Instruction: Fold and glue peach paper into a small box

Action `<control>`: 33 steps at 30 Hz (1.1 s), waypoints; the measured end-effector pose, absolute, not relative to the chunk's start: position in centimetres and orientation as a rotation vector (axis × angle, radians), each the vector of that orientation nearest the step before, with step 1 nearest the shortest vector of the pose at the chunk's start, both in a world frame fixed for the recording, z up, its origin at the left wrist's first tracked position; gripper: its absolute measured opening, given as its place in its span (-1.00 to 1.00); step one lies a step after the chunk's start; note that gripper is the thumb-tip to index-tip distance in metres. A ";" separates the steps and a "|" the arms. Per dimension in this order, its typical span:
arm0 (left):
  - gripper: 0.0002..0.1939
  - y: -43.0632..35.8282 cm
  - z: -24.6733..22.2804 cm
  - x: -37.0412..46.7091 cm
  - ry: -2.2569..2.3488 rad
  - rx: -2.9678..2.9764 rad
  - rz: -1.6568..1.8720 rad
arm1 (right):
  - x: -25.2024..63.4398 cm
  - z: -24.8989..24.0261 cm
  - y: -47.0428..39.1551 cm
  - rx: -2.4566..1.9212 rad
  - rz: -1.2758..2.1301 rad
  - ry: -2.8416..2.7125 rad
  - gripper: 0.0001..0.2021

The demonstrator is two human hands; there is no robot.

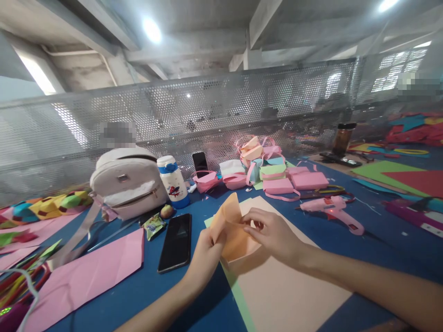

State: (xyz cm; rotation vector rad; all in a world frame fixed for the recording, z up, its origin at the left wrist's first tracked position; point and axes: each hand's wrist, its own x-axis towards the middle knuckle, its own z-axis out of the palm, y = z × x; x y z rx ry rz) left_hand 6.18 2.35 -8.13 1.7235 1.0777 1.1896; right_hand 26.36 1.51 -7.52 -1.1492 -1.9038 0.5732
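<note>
An orange folded-paper box (pixel 237 237) with a raised flap is between my hands, above a peach paper sheet (pixel 277 290). My left hand (pixel 209 249) grips its left side, thumb inside and fingers behind the wall. My right hand (pixel 268 230) pinches the box's upper right edge between thumb and fingertips. Below the peach sheet, a green sheet (pixel 238 295) shows along the left edge. To the right of my right hand lies a pink hot glue gun (pixel 334 212). A black phone (pixel 176 242) rests flat left of my left hand.
Small paper bags (pixel 277 177) in pink, green and orange stand at the back. A white backpack (pixel 129 180) and a cartoon bottle (pixel 173 182) are at back left. Pink paper (pixel 93 272) lies at left. A perforated metal screen (pixel 207 115) closes off the far side.
</note>
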 end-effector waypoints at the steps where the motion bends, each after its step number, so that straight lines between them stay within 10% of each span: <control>1: -0.69 2.4 -8.2 6.2 1.077 1.716 1.177 | 26.4 -7.5 1.6 -1.152 0.584 -1.903 -0.92; 19: -0.68 2.3 -7.5 6.4 1.029 1.603 0.970 | 26.6 -6.6 1.8 -1.257 0.564 -2.006 -0.91; 27: -0.67 1.6 -6.3 6.4 1.011 1.629 0.814 | 26.4 -6.4 1.9 -1.272 0.615 -1.802 -0.22; 33: -0.76 2.2 -5.7 6.1 0.987 1.854 0.836 | 26.1 -6.1 0.7 -0.904 1.542 -1.664 -0.74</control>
